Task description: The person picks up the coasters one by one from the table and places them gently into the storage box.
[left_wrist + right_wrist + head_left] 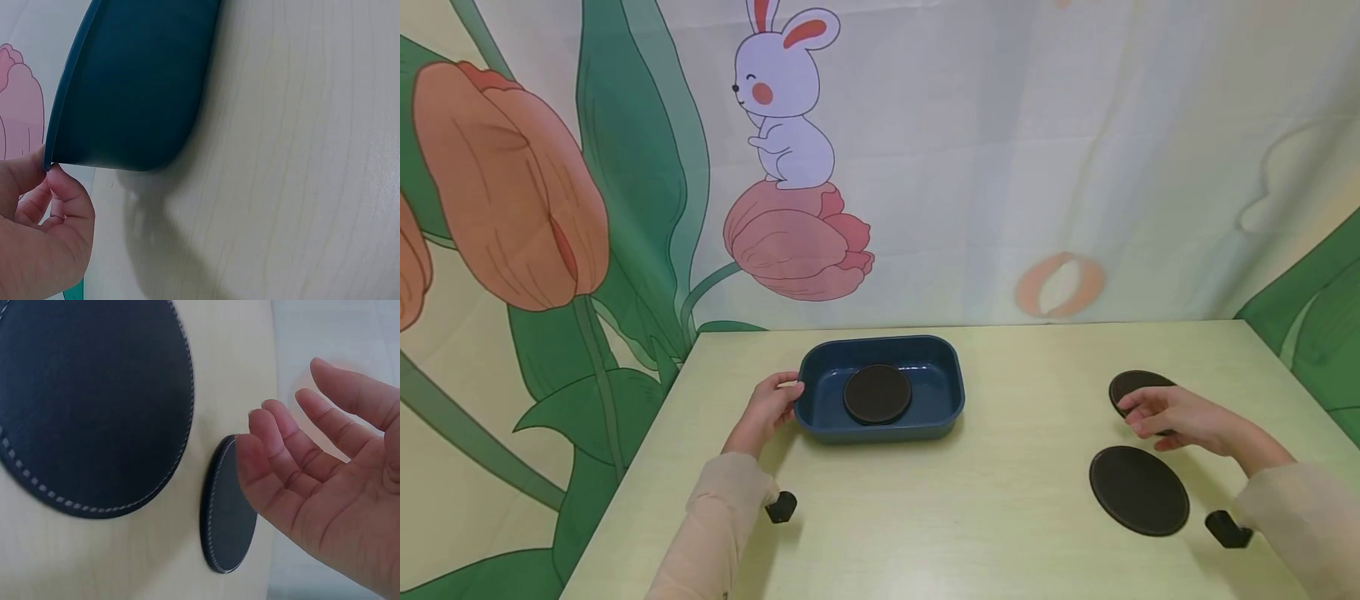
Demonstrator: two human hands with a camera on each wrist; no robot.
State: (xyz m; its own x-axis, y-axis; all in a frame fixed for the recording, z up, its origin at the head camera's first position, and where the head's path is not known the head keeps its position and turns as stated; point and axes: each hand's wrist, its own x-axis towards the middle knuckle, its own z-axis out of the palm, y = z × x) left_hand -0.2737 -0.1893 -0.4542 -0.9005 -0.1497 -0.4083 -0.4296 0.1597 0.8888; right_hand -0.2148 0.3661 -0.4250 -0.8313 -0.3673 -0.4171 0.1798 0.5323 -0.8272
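A blue rectangular baking dish (880, 433) stands toward the back of the table, with a round black coaster (877, 394) inside it. My left hand (769, 404) pinches the dish's left rim between thumb and fingers; the left wrist view shows the grip on the rim (49, 159) closely. On the right, my right hand (1180, 417) hovers with loosely bent fingers and holds nothing. It overlaps the farther black coaster (1131, 383) in the head view. A nearer black coaster (1138, 490) lies just below that hand; pale stitching runs round its edge in the right wrist view.
The light wooden table (1000, 517) ends at the back against a hanging cloth (962, 167) printed with tulips and a rabbit. Small black pieces stick out by each sleeve at the wrists.
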